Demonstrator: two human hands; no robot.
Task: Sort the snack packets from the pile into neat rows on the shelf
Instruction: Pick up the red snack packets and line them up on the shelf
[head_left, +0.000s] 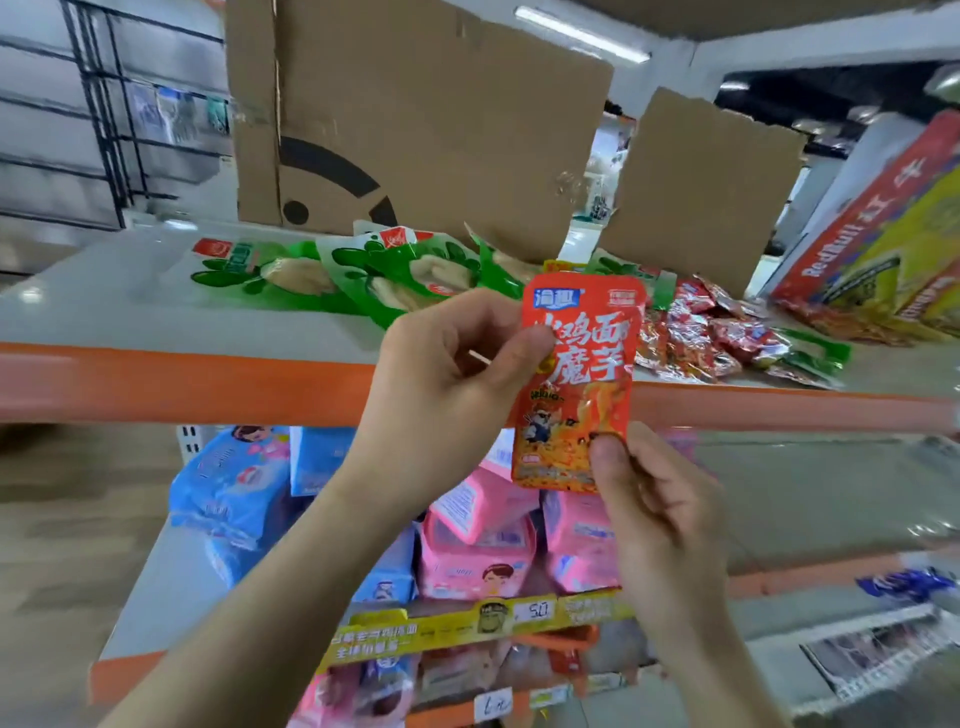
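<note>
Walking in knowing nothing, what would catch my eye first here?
The orange snack packet held upright in the middle, the left hand pinching its left edge and the right hand its bottom corner. Behind it, on the grey shelf, green packets lie to the left and a heap of red packets to the right.

Curled fingers (522, 347) hide part of the orange packet (582, 374); the red box (878, 223) runs off-frame.

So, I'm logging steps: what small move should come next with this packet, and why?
Probably lay the orange packet flat on the bare shelf front: left hand and right hand pinch it midair; green packets and a red pile lie behind.
</note>
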